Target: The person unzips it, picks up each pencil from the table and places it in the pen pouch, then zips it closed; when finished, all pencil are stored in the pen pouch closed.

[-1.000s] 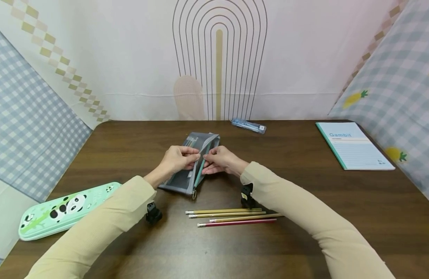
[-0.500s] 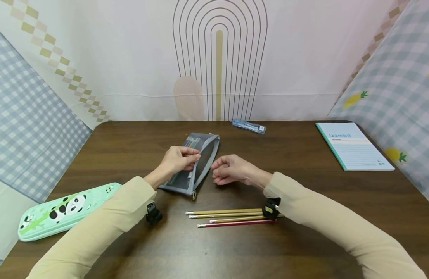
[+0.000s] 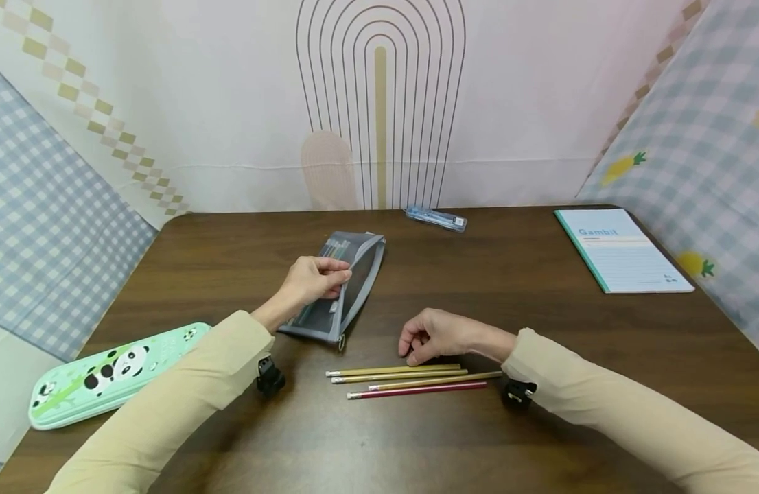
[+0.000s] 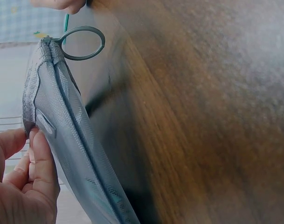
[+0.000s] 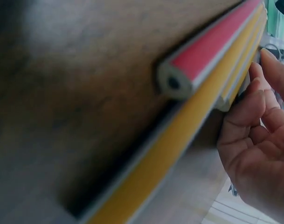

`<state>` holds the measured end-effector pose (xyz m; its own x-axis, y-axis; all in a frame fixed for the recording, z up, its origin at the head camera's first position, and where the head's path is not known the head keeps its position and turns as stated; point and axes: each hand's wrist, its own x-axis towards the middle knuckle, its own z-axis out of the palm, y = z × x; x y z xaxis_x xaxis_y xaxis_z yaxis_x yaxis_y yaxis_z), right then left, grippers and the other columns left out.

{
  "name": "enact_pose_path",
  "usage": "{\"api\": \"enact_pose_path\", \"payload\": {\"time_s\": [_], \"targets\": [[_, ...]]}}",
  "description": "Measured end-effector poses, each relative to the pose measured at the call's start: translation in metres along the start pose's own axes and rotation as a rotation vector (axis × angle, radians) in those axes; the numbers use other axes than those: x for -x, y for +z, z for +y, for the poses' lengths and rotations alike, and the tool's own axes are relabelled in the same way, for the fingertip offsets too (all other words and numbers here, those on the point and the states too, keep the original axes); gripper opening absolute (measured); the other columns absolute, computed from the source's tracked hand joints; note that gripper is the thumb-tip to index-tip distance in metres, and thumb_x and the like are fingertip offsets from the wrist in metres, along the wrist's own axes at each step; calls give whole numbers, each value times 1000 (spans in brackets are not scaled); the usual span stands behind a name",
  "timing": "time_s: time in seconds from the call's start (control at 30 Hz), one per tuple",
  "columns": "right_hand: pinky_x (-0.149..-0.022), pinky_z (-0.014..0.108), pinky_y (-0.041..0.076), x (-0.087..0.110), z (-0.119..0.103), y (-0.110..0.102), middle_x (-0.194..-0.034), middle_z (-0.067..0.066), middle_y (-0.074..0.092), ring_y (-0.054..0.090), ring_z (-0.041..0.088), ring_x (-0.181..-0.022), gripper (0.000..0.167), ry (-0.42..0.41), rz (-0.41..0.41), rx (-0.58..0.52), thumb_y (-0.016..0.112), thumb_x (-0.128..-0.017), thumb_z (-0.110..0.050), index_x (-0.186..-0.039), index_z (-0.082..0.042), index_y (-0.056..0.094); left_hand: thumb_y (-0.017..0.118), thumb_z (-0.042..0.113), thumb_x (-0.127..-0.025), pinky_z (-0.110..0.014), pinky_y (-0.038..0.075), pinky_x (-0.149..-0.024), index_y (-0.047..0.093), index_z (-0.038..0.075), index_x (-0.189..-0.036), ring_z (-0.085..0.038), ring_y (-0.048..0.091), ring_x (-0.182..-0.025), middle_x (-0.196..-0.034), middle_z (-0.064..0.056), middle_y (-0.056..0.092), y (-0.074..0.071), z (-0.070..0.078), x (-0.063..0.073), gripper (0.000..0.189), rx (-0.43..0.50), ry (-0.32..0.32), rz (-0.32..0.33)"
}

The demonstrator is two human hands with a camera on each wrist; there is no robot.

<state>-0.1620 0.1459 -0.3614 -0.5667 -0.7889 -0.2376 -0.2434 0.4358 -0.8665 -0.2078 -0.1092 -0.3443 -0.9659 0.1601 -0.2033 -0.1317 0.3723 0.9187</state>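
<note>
My left hand (image 3: 313, 280) pinches the upper edge of a grey mesh zip pouch (image 3: 314, 321), holding its mouth apart. Slim items show through the mesh. The left wrist view shows thumb and fingers on the edge, below a round zipper ring (image 4: 102, 43). Right of the pouch, my right hand (image 3: 442, 335) is low over the table, fingers loosely curled, with its fingertips right at the farthest yellow pencil (image 3: 364, 372). Other yellow pencils and a red pencil (image 3: 416, 390) lie alongside it, eraser ends to the left. The right wrist view shows their unsharpened ends (image 5: 174, 84) up close.
A green panda pencil case (image 3: 120, 370) lies at the left, partly behind the left sleeve. At the back edge is a small clear blue package (image 3: 436, 219). A notebook (image 3: 623, 250) lies at the far right of the brown table (image 3: 509, 254).
My right hand has left the pouch's mouth and moved right and nearer, down to the pencils. The pouch's mouth has widened while my left hand keeps its grip.
</note>
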Motion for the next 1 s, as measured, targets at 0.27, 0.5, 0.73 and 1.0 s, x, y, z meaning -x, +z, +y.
{"api": "enact_pose_path", "payload": {"time_s": [0.27, 0.5, 0.73, 1.0], "targets": [[-51, 15, 38, 0, -2, 3, -64, -4, 53, 44, 4, -57, 7, -14, 3, 99, 72, -81, -3, -85, -2, 66, 66, 13, -88, -23, 58, -65, 65, -2, -114, -5, 61, -61, -101, -19, 69, 1, 1, 1, 30, 5, 0, 1], [-53, 16, 40, 0, -3, 6, -68, -4, 52, 45, 4, -60, 7, -54, 20, 198, 71, -82, -6, -84, -6, 64, 66, 14, -89, -23, 58, -65, 65, -2, -115, -5, 61, -62, -98, -16, 70, 0, -1, 0, 31, -4, 0, -4], [-57, 16, 42, -2, -5, 6, -71, -6, 53, 46, 2, -63, 8, -84, 64, 309, 71, -83, -8, -83, -8, 63, 66, 13, -89, -23, 58, -66, 65, -2, -115, -5, 62, -62, -101, -18, 69, 0, 0, 1, 30, -10, 2, -4], [-55, 15, 40, -3, -10, 9, -70, -7, 51, 45, 1, -62, 11, -88, 37, 394, 71, -82, -7, -79, -10, 61, 66, 13, -89, -23, 58, -65, 65, -2, -115, -5, 61, -61, -96, -14, 70, 1, -2, -1, 30, 3, -2, -2]]}}
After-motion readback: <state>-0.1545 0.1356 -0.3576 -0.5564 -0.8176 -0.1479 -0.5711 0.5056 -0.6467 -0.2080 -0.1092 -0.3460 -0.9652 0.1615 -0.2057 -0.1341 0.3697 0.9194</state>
